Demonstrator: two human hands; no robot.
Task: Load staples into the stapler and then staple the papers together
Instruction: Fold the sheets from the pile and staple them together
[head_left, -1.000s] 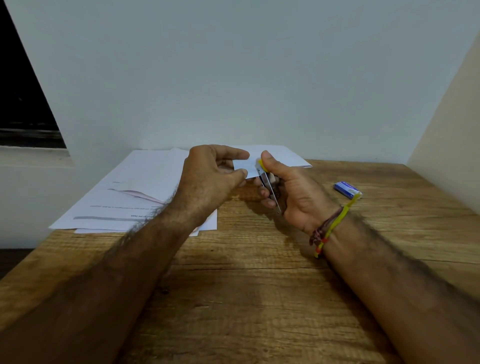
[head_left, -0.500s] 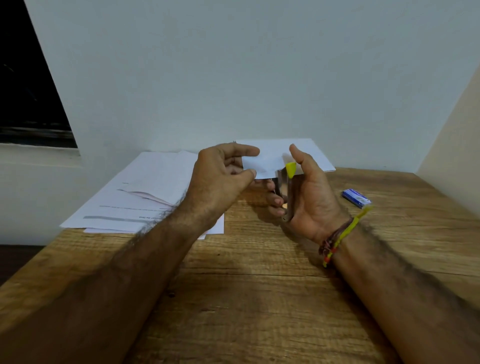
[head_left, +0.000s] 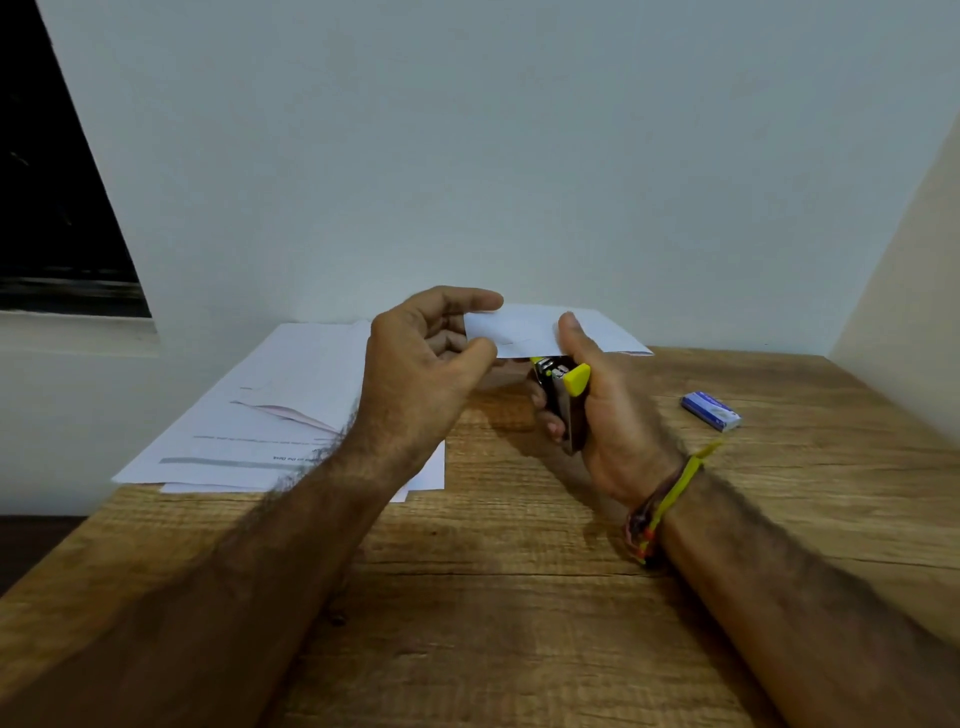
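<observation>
My right hand (head_left: 618, 415) grips a small metal stapler (head_left: 558, 400) with a yellow end, holding it upright above the table (head_left: 519, 597). Its yellow end points up and the metal channel faces my left hand. My left hand (head_left: 421, 374) hovers just left of the stapler's top, thumb pinched against curled fingers; nothing shows between them. A small blue staple box (head_left: 710, 411) lies on the table to the right. A spread stack of white papers (head_left: 291, 415) lies at the left, partly under my left forearm. Another white sheet (head_left: 519, 330) lies behind my hands.
The wooden table meets a pale wall at the back and a side wall at the right. A dark window opening (head_left: 47, 208) sits at the upper left. The papers overhang the table's left edge.
My right hand has turned the stapler more upright, so its yellow end now shows at the top. My left hand stays pinched close beside it.
</observation>
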